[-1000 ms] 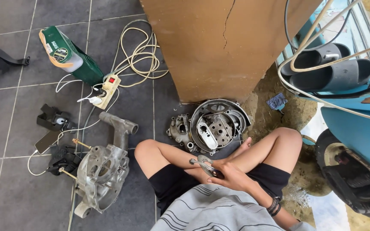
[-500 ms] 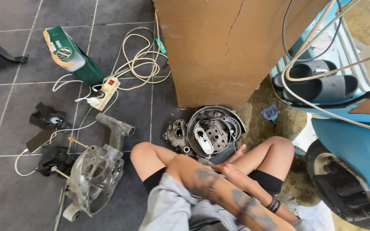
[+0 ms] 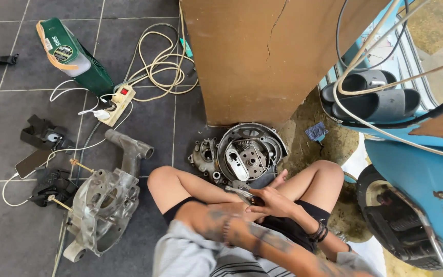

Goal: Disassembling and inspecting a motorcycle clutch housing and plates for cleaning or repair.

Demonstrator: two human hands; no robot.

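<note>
Gripping a small grey metal part (image 3: 242, 193), right hand (image 3: 273, 202) fingers curled on it, left hand hidden, grip unclear

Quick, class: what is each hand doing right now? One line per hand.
Left hand: fingers closed around a small metal tool, above the lap.
Right hand: mostly hidden behind the left hand; its state cannot be told.
</note>
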